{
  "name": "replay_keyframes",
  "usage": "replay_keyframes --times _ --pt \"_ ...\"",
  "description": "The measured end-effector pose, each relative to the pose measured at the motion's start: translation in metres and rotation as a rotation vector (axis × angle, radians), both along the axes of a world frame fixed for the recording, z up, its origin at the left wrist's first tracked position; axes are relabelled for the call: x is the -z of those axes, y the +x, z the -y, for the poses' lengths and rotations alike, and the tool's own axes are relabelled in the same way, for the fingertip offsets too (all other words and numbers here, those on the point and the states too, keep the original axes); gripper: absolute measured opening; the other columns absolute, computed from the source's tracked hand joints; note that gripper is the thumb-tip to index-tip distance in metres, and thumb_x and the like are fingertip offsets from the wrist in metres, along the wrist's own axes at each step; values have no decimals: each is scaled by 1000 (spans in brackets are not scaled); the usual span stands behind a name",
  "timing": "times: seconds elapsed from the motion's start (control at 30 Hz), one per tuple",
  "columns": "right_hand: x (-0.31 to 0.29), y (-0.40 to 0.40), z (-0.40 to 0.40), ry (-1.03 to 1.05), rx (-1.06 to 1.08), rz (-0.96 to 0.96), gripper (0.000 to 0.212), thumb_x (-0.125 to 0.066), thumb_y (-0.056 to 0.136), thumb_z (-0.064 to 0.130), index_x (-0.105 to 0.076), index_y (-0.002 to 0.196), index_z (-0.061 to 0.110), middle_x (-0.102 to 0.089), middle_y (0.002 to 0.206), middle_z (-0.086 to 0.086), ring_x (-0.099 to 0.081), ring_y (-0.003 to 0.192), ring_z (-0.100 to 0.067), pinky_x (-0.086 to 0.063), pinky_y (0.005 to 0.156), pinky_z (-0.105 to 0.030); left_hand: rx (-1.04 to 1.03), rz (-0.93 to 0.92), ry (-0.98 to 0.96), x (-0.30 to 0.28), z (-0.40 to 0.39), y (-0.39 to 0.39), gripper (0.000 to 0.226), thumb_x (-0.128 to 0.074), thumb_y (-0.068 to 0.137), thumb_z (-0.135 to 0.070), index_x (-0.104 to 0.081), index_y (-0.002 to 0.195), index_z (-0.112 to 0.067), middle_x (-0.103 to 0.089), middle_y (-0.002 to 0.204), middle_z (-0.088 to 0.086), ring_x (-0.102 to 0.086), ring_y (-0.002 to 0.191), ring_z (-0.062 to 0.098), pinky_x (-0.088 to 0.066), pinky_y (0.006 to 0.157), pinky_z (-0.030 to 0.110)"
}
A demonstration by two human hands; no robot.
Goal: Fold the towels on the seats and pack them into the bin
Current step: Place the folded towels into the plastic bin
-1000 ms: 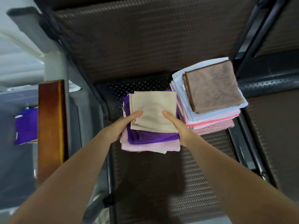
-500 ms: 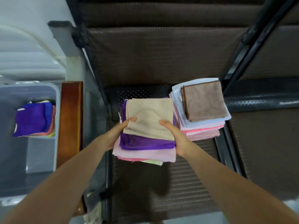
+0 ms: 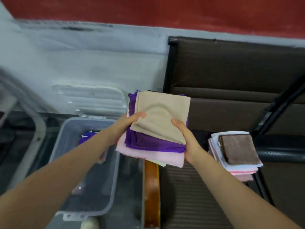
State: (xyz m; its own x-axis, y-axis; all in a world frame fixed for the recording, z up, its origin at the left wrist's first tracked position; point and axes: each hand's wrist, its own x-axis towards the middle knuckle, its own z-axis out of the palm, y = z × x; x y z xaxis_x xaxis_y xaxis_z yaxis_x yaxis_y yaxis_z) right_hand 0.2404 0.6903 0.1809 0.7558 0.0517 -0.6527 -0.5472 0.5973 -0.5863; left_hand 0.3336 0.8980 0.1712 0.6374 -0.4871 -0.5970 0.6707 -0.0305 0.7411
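— What are the fingers doing?

— The left hand [image 3: 127, 124] has its thumb laid across the top of the stack of towels [image 3: 155, 129], on the near left corner of the beige towel [image 3: 160, 114]. The rest of its fingers go under the stack and are hidden. The right hand [image 3: 186, 139] does the same on the near right edge: thumb on top of the beige cloth, fingers curled below. Both hands grip the stack between them.

— So the towels sit where, against the fingers?

— Between the two palms, reaching away from the thumbs. Beige on top, a purple towel [image 3: 153, 143] under it, a pink towel [image 3: 148, 156] below that, and a pale sliver at the bottom whose colour I cannot make out well.

— Is the stack resting on anything?

— It looks held in the air, above the wooden armrest [image 3: 151, 192] and the gap between seat and bin, though the blur makes that hard to be sure of.

— And the bin?

— The grey bin [image 3: 113, 176] stands to the left of the armrest, below the left forearm. Some folded cloth, purple on top, already lies in its far end. Its lid [image 3: 92, 100] leans beyond it.

— Anything else?

— A second stack of towels [image 3: 236, 156], brown on top, lies on the seat [image 3: 189, 195] to the right of the right hand, apart from it.
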Motion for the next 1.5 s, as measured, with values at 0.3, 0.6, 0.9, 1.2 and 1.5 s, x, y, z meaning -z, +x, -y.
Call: replay_keyframes --times 0.3,0.6,0.9,1.2,1.5 --pt "36 14 -246 53 -41 -85 55 -72 78 35 -60 128 16 -67 119 -17 -65 108 -34 -52 91 -43 -23 -144 64 25 -245 8 52 -69 84 -37 -54 131 -23 -67 120 11 -64 110 32 -48 99 46" --pt "131 4 -330 53 -152 -326 38 -65 86 33 -67 119 15 -70 111 -16 -70 96 -32 -54 82 -38 -87 -242 134 149 -340 -27 73 -77 64 -47 -56 129 -24 -69 118 6 -65 109 25 -47 101 43" --pt "297 -7 -360 33 -280 -464 43 -67 82 44 -71 111 13 -70 109 -18 -69 96 -33 -52 85 -40 -242 -394 193 315 -372 -69 48 -74 80 -38 -59 125 -24 -70 115 8 -67 105 27 -52 93 42" --pt "486 -23 -397 -31 -300 -431 82 -84 63 53 -55 134 23 -68 120 -8 -65 110 -28 -47 101 -44 -254 -344 354 458 -405 -74 101 -85 52 -58 -44 140 -32 -62 128 -3 -60 114 20 -45 103 42" --pt "514 -32 -426 -552 -461 -257 49 -63 88 48 -56 129 22 -62 109 8 -57 89 -6 -43 69 -11 -214 -239 752 484 -399 -78 56 -57 86 1 -46 139 -13 -57 131 8 -53 112 18 -41 97 27"
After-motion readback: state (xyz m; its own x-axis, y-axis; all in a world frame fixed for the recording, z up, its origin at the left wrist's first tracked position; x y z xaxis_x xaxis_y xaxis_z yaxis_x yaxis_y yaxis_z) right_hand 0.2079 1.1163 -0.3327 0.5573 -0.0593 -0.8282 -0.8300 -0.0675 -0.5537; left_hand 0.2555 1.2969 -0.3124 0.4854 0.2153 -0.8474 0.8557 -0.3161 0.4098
